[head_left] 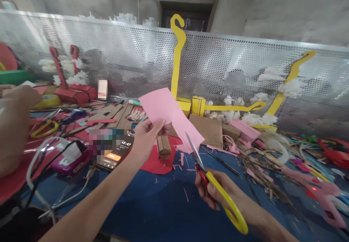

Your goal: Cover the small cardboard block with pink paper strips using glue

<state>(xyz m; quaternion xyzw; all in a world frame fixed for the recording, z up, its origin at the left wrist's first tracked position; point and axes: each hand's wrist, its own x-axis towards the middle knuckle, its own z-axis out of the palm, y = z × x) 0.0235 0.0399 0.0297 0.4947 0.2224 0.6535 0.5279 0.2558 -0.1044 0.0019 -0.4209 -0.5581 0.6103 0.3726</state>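
Pinching a smooth, matte, gently curling strip of pale pink paper (160, 104) between thumb and fingers of the left hand (147, 136), up above the table. Closed in the right hand (212, 192): metal scissors with yellow-and-red handles (219, 188), blades over the paper's right end. Beneath, a blue tabletop (163, 202) littered with thin pink paper snippets (182, 158); behind, a perforated silver metal panel (131, 49) and grey concrete wall (286, 13).

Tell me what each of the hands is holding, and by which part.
The left hand pinches the pink paper at its near edge; the right hand grips the scissors by their handles.
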